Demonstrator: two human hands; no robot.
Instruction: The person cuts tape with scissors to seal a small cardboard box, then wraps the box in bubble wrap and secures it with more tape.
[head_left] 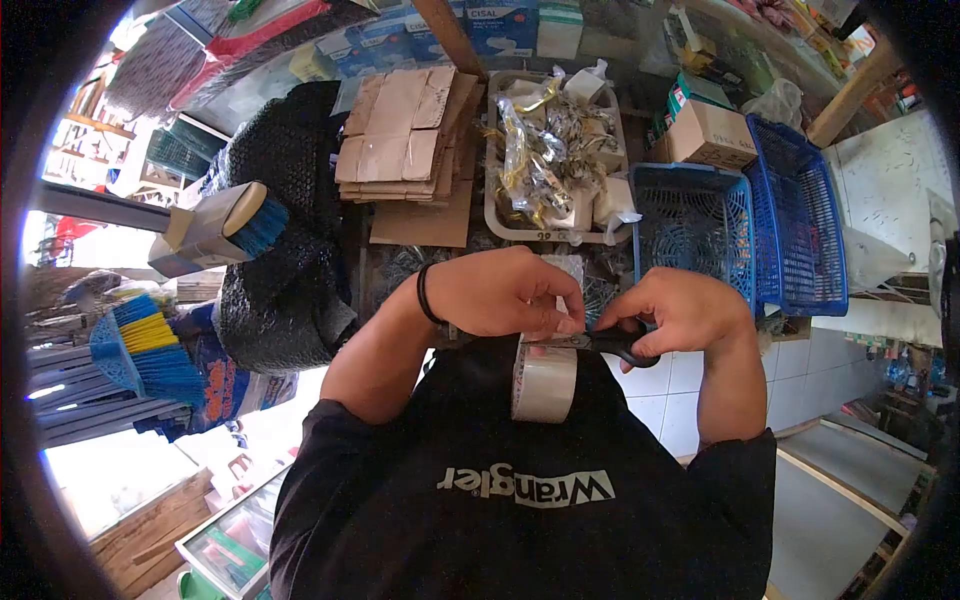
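My right hand [685, 305] grips black-handled scissors [625, 345], whose blades point left, just above a wide roll of tape [543, 385]. The roll lies against the front of my black shirt [520, 450]. With fingers pinched beside the blade tips, my left hand [500, 290] holds what looks like a clear strip from the roll; its exact edge is hard to see. A black band circles the left wrist.
Beyond my hands are stacked flat cardboard [400, 135], a white tray [555, 236] of bagged metal parts, and blue baskets [692, 215] [800, 225]. Black bubble wrap [285, 200] and brushes [150, 345] stand at the left. A cardboard box [708, 135] sits behind the baskets.
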